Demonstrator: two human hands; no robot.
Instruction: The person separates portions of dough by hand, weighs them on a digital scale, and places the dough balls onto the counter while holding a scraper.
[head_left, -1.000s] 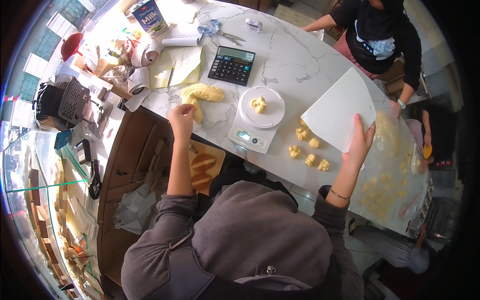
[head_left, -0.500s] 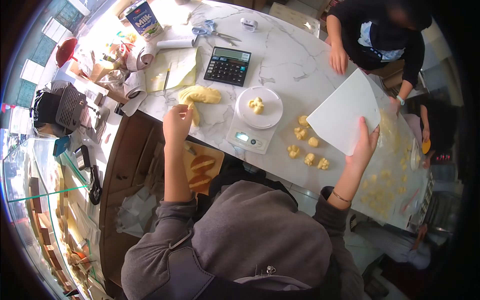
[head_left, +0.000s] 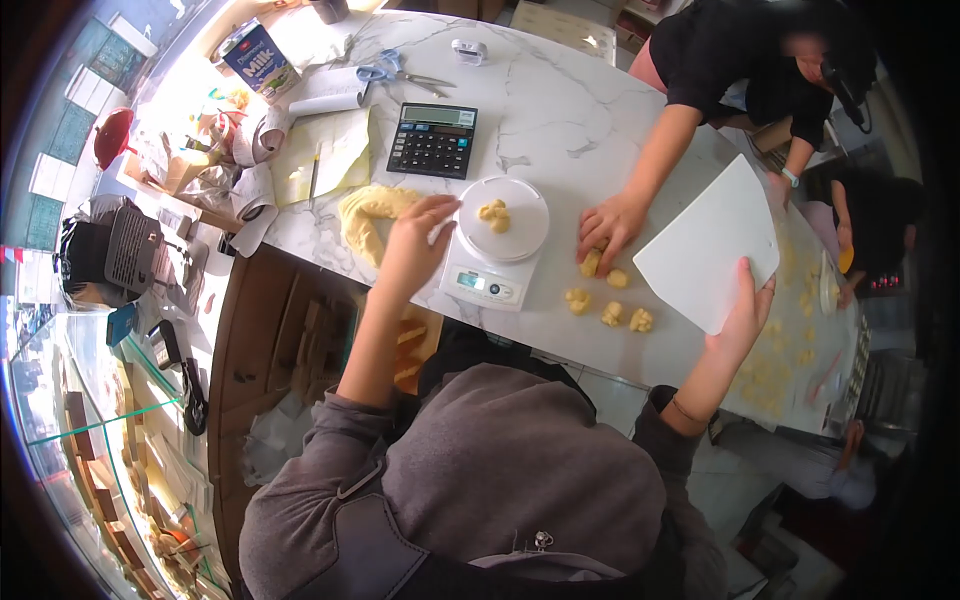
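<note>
My left hand (head_left: 415, 240) hovers at the left edge of a white digital kitchen scale (head_left: 487, 287), fingers slightly apart and nothing visible in them. On the scale's round plate sits a small clump of yellow dough pieces (head_left: 495, 215). A curved length of dough (head_left: 362, 225) lies on the table behind my left hand. My right hand (head_left: 745, 308) grips a broad white plastic dough scraper (head_left: 715, 245) by its lower right edge, raised over the table. Between scale and scraper are several small dough lumps (head_left: 611, 315); a co-worker's hand (head_left: 612, 228) is on the rearmost one.
A black calculator (head_left: 432, 140), scissors (head_left: 400, 72), paper sheets (head_left: 335, 160) and a milk carton (head_left: 258, 60) occupy the back left. Flattened dough pieces (head_left: 765, 375) lie at the right end of the marble table (head_left: 540, 110). A co-worker leans in at the back right.
My left hand has moved right, from the dough length to the scale's edge. A co-worker's arm has reached in to the dough lumps. The scraper has shifted slightly right in view.
</note>
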